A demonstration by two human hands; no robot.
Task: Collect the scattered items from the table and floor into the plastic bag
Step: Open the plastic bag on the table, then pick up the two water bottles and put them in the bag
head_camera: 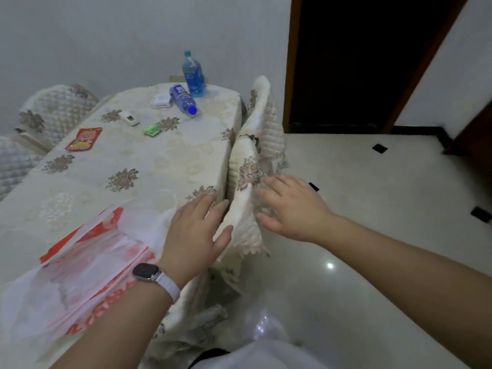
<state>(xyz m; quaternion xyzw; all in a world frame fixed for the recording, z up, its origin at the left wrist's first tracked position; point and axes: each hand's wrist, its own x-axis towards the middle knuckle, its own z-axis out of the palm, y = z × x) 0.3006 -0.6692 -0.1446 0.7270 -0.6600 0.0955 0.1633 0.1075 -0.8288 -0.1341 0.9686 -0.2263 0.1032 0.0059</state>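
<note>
**At the bench's near right edge: both hands flat on a chair cover, bag lying by**

On the near left of the bench, under the left forearm, lies one plastic bag: thin, translucent white, red print, crumpled flat, mouth not clear. Left hand is wide, fingers straight, with its fingertips at the bench edge and its thumb against the quilted chair cover. It holds nothing; smartwatch on the wrist. Right hand is wide too, fingers spread and touching the same cover from the other side, gripping nothing.

Items on the floral cloth, well apart from the bag:
- 2 bottles: one upright blue bottle at the far end, one lying bottle with a blue cap just beside it
- 1 white box, touching the lying bottle
- 1 white remote
- 1 green packet
- 1 red snack packet, near the left edge

Second chair stands behind the first.
</note>
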